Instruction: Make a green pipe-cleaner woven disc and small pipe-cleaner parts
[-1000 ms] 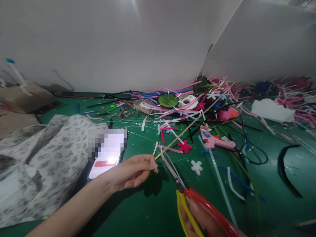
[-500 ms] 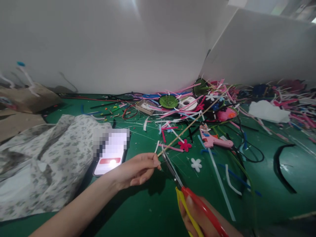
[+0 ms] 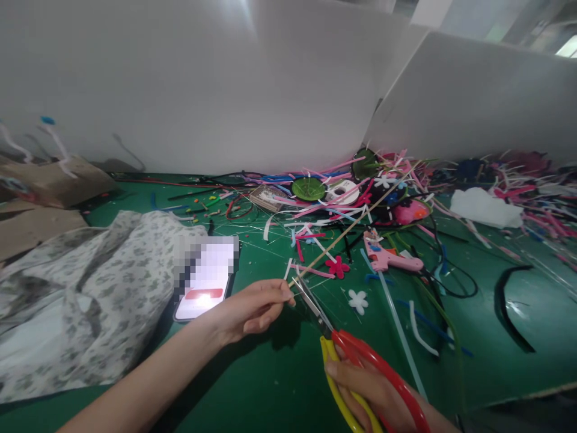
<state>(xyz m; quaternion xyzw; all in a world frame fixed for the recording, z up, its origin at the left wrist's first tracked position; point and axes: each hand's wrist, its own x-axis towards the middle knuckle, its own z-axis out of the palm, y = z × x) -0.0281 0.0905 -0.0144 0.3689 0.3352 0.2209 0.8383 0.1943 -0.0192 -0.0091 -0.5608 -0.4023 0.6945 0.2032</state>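
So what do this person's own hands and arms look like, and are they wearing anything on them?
The left hand and right hand are both bare, with no gloves. No ring, watch or bracelet shows on the left, and no sleeve covers the visible left forearm. Much of the right is hidden, so I can't rule those out there.

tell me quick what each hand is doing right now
Left hand: closed, pinching the end of a thin stick between thumb and fingers.
Right hand: closed around the red and yellow handles of the scissors.
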